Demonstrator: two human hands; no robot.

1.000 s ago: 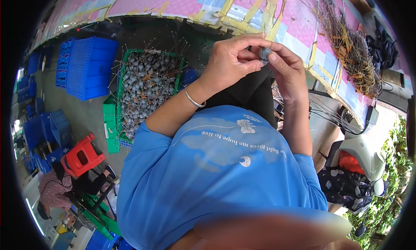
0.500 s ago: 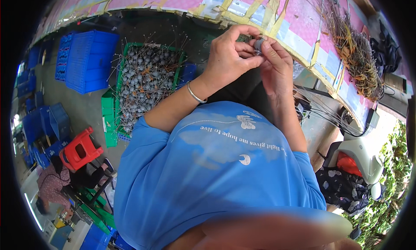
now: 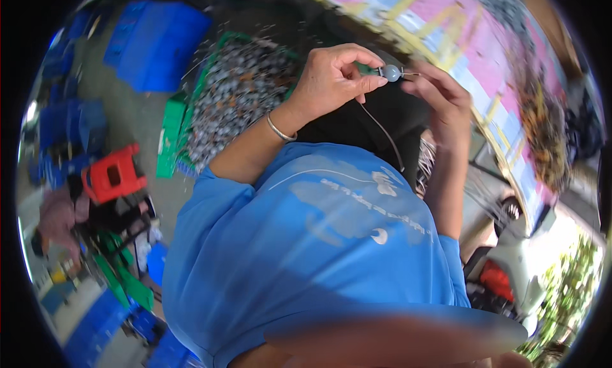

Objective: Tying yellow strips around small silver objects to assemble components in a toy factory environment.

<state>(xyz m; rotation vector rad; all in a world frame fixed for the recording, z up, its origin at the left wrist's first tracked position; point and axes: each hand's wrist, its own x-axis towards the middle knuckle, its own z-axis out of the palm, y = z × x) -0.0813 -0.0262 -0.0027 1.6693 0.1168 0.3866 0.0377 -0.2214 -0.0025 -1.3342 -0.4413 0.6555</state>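
Between the thumb and fingertips of my left hand (image 3: 333,78) is a small grey ball-shaped part (image 3: 392,73). A thin straight lead sticks out of its right side toward my right hand (image 3: 444,94). That hand is smeared by motion, its fingers around the far end of the lead; whether they grip it cannot be made out. Below my left hand hangs a thin cable (image 3: 384,131), which curves down toward my blue shirt. How the cable joins the part is hidden by my fingers.
Many similar grey parts with thin leads fill a green crate (image 3: 203,91) on my left. Ahead and right runs the taped pink table edge (image 3: 440,46), with a brown bundle of leads (image 3: 542,138) on it. Blue crates (image 3: 162,46), a red stool (image 3: 115,173) and another person (image 3: 60,218) are farther left.
Both hands were together around the grey part by the table edge. Now my right hand has drawn away to the right, baring the part in my left hand. The whole view has turned.
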